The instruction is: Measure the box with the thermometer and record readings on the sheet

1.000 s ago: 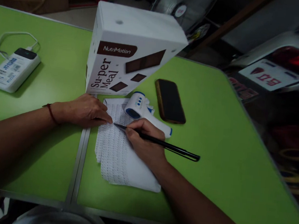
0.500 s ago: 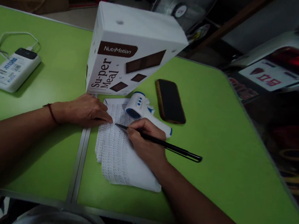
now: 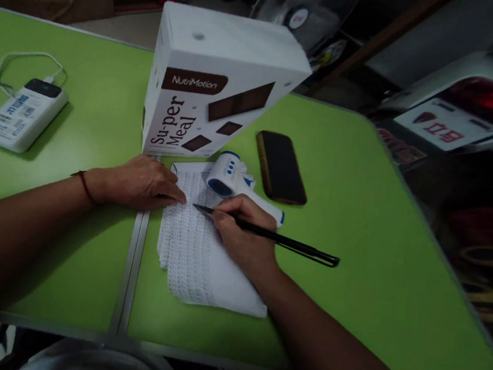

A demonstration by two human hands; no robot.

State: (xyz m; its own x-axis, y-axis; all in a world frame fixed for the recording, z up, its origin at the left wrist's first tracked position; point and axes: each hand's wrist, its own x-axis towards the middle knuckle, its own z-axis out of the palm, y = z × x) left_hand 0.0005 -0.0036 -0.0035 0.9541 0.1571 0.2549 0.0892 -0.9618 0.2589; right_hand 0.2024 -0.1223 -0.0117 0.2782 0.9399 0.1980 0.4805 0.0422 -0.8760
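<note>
My right hand [image 3: 245, 225] grips a black pen [image 3: 297, 246], its tip resting at or just over the written part of the paper sheets [image 3: 196, 256]. Rows of small dark handwriting cover the left part of the top sheet; its right part is blank. My left hand [image 3: 146, 184] lies on the table and the sheets' left edge, index finger stretched toward the pen tip, the other fingers partly hidden. It holds nothing that I can see. A white and blue infrared thermometer [image 3: 225, 174] lies across the upper right of the sheets, its handle partly behind my right hand.
Behind the sheets stands a tall white NutriMotion box [image 3: 193, 104]. A dark phone [image 3: 281, 168] lies to the right. On the left, a white power bank [image 3: 24, 117] has a cable plugged in. A metal seam [image 3: 130, 272] crosses the green table [image 3: 347, 311]. Beyond it is a fan [image 3: 307, 10].
My right hand and the pen have shifted slightly to the right along the sheet. My left hand stays where it was.
</note>
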